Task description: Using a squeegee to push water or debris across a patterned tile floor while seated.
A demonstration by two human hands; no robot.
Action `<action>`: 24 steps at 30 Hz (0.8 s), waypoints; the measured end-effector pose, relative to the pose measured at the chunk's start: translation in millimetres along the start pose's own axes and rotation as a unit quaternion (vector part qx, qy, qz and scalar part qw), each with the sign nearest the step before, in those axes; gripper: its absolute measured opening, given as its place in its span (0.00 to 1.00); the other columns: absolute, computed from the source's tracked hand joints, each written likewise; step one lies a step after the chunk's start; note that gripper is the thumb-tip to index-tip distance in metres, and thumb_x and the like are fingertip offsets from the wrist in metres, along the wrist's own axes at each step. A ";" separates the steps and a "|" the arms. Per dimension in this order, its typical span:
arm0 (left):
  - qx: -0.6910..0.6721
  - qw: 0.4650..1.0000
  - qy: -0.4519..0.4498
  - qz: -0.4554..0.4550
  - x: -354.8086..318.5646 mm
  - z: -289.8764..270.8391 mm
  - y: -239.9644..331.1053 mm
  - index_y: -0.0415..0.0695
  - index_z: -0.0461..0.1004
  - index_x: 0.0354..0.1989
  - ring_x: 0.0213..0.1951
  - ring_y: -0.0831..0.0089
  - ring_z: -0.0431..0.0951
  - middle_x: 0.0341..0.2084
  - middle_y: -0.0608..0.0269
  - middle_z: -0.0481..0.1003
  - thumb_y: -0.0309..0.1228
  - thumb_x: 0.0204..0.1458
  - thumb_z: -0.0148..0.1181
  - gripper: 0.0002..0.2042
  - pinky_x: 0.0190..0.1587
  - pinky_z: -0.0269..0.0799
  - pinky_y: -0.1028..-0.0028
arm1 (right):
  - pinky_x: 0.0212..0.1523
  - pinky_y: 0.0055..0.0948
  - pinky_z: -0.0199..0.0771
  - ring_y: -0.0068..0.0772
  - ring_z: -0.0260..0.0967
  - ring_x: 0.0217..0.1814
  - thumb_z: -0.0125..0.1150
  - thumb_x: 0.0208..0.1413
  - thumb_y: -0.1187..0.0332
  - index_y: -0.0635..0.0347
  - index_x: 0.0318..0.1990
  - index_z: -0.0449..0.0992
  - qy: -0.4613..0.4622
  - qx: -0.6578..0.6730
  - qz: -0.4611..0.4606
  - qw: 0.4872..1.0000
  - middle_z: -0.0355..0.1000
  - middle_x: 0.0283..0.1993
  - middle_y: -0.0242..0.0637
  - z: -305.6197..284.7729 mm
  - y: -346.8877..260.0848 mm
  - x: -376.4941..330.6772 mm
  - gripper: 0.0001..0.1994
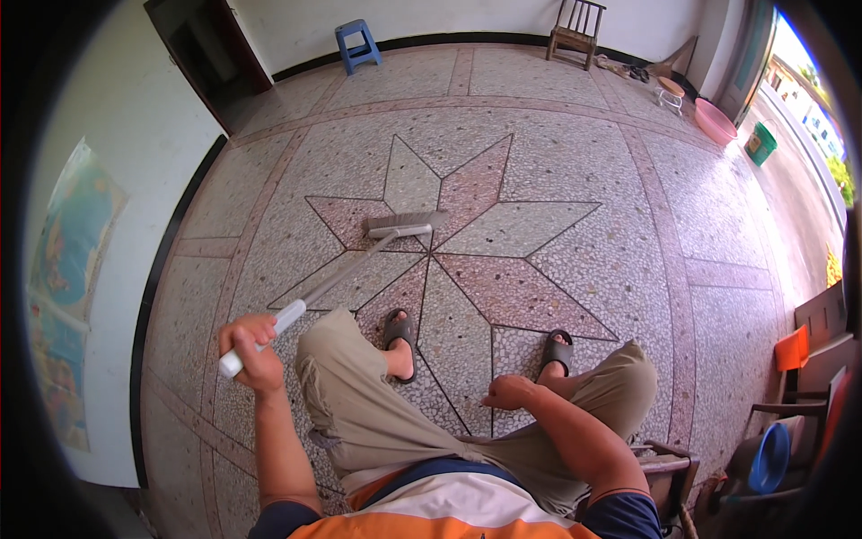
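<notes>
My left hand is wrapped around the white grip of a long-handled broom. The handle slants forward and to the right, away from me. Its wide grey-brown head rests on the floor near the middle of the star pattern. Over my lap, between my knees, my right hand hangs with its fingers curled in. Nothing shows in it, and its palm is turned out of sight. My sandalled feet, the left foot and the right foot, stand apart behind the broom head.
Speckled stone floor spreads ahead. By the far wall stand a blue stool and a wooden chair. A pink basin and green bucket sit by the doorway. At right are an orange container and blue basin.
</notes>
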State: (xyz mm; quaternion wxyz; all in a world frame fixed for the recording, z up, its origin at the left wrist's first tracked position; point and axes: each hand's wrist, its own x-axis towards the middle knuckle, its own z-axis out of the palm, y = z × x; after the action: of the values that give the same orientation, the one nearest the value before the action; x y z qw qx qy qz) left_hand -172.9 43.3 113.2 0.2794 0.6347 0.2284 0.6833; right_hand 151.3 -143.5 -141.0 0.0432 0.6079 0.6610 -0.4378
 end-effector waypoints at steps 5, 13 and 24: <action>0.033 0.999 0.006 -0.042 -13.0 -5.4 -77.2 0.40 0.64 0.29 0.27 0.73 0.68 0.23 0.63 0.69 0.30 0.61 0.50 0.10 0.39 0.72 0.65 | 0.47 0.44 0.71 0.50 0.73 0.45 0.53 0.55 0.44 0.59 0.36 0.81 0.003 -0.001 -0.010 1.000 0.77 0.40 0.46 -0.9 -2.2 0.2 0.25; 0.167 0.974 -0.085 -0.126 1.7 31.4 -162.0 0.39 0.71 0.33 0.34 0.78 0.70 0.31 0.65 0.75 0.33 0.58 0.58 0.09 0.40 0.68 0.75 | 0.45 0.44 0.72 0.50 0.74 0.43 0.56 0.53 0.46 0.59 0.35 0.82 0.012 0.006 -0.003 1.000 0.77 0.38 0.48 -4.8 -8.5 -3.8 0.23; 0.169 0.966 -0.079 -0.179 5.8 53.8 -194.0 0.39 0.73 0.36 0.37 0.75 0.72 0.34 0.63 0.75 0.33 0.58 0.58 0.09 0.41 0.69 0.73 | 0.48 0.46 0.71 0.53 0.73 0.47 0.54 0.54 0.46 0.63 0.36 0.81 0.008 0.006 0.008 1.000 0.76 0.42 0.50 -6.3 -9.7 -7.5 0.24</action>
State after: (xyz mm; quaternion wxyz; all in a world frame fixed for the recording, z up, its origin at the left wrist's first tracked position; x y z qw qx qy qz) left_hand -101.8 188.4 -7.0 0.3025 0.6736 0.4279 0.5212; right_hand 148.0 -144.0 -127.6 0.0382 0.6171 0.6535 -0.4367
